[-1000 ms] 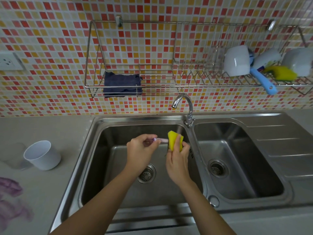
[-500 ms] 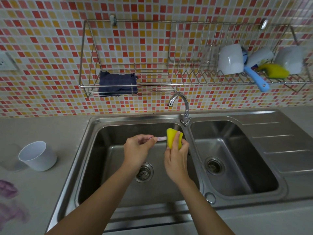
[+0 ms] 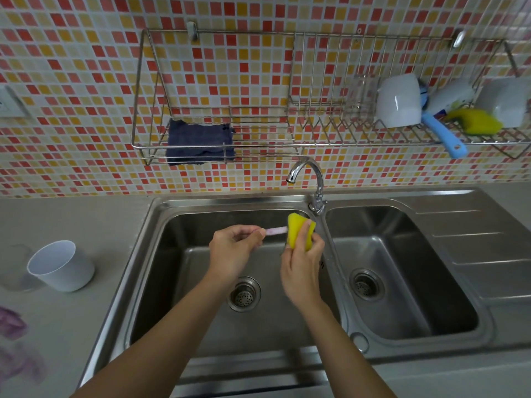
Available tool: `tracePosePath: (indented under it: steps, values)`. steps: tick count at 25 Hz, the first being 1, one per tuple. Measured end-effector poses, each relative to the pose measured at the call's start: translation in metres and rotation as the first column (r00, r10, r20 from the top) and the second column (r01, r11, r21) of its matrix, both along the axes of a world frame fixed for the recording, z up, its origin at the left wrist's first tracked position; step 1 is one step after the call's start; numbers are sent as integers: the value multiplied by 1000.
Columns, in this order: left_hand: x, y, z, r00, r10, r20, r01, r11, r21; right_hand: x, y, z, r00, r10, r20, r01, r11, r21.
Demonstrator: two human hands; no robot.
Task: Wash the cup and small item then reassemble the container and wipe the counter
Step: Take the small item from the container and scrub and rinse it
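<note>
two-basin sink [image 3: 161,214], one sponge [image 3: 298,231], maybe one stick [image 3: 275,230]

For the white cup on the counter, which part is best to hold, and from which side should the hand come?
Probably its side wall, coming from the sink side. The cup stands upright, mouth up, with no handle in view, and a clear container sits close on its far side.

We see through one wide-angle camera worn on the head. It looks forward and down from close above the sink [image 3: 230,200], facing the tiled wall [image 3: 86,67] and its rack [image 3: 215,145], with the counter [image 3: 71,219] at left.
</note>
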State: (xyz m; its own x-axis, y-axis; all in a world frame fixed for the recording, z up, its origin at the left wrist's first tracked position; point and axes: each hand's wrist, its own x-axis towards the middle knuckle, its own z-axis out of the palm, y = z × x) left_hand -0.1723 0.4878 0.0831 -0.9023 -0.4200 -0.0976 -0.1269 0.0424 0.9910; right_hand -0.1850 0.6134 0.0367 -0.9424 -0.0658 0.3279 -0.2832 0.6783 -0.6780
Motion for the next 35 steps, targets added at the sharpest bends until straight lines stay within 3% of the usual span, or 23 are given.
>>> tracePosePath:
  steps: [4,8,13,17,20,24,35]
  values:
    - [-8,-2,-4,1000,19,5,-19,1000,-2,1,-4,-5,993,119,14,-119,993,24]
    - [-23,-1,-11,1000,20,5,-20,998,-58,-29,16,-25,990,-25,140,46,988,-148]
    - [-56,-2,-28,999,-9,50,5,997,76,-75,53,-20,937,-31,347,118,966,-232]
    - [-85,2,-36,991,-91,97,78,988,132,-130,71,-34,938,-28,344,82,987,-141]
    - [-98,2,-37,987,-118,111,110,991,80,-158,74,-46,924,52,379,-34,998,-54]
    - [-106,-4,-39,975,-170,146,175,984,-22,-168,66,-62,931,141,337,-124,990,-69]
    - [-105,-12,-37,968,-178,177,148,974,169,-163,69,-75,945,213,248,-206,977,-57]
